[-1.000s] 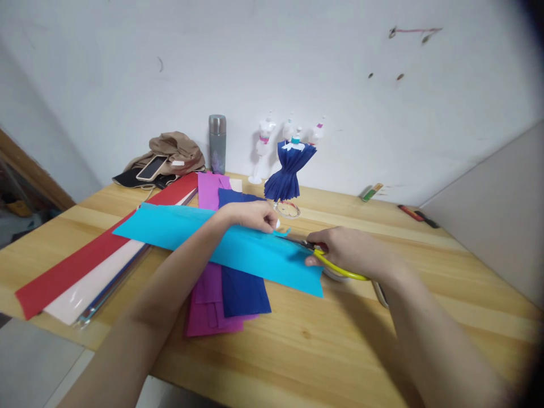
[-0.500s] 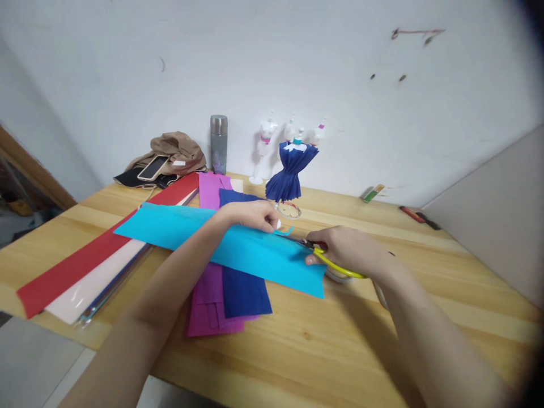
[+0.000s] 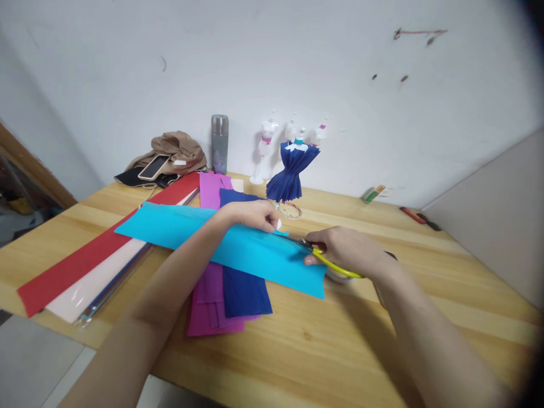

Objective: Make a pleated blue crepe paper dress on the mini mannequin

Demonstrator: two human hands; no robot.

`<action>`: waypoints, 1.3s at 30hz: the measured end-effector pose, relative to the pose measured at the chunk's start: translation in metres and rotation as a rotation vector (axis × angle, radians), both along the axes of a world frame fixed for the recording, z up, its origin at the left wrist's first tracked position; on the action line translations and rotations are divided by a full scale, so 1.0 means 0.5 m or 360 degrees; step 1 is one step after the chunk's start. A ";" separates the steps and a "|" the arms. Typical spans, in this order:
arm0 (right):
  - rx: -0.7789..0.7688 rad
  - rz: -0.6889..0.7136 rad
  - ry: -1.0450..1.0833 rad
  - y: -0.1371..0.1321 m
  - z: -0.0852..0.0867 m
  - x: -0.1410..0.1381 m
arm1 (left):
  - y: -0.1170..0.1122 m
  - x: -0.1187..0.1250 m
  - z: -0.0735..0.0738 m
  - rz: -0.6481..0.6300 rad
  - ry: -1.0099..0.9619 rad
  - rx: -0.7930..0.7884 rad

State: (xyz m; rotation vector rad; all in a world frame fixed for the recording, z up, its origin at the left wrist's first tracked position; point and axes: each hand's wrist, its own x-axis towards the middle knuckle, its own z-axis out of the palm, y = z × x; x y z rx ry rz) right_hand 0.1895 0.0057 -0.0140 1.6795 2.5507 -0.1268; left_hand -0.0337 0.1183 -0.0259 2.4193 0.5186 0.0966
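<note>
A long sheet of light blue crepe paper (image 3: pixel 255 255) lies slantwise over the table. My left hand (image 3: pixel 257 215) is closed on its far edge, fingers pinched together. Yellow-handled scissors (image 3: pixel 335 265) are gripped in my right hand (image 3: pixel 340 249), their blades along the paper's upper edge and pointing at my left fingers. A narrow blue strip (image 3: pixel 281 233) sticks out beside the blade tips. Beneath the sheet lie dark blue paper (image 3: pixel 246 292) and magenta paper (image 3: pixel 208 283). A roundish item under my right hand is mostly hidden.
Red paper (image 3: pixel 85 255) and packaged white paper (image 3: pixel 91 277) lie at left. Behind stand a thermos (image 3: pixel 219 144), small white mannequins (image 3: pixel 266 141) and one in a pleated navy dress (image 3: pixel 291 173). A brown cloth bag (image 3: pixel 181 150) and phone (image 3: pixel 153 167) sit back left; a green item (image 3: pixel 374 194) back right.
The small blue strip by the scissor tips has shifted and looks shorter and flatter. Both hands stay nearly where they were; the view has moved very slightly.
</note>
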 end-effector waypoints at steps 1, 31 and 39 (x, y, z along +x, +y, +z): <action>0.0000 -0.0003 -0.0001 0.000 0.000 0.000 | 0.000 0.000 0.000 -0.0002 -0.0003 0.0003; -0.0100 0.0037 0.0070 0.007 -0.001 0.006 | -0.001 0.002 -0.003 0.0020 0.0030 -0.0002; -0.0053 0.0019 0.0048 0.008 -0.001 0.006 | 0.003 0.000 -0.004 0.0007 0.0010 -0.0081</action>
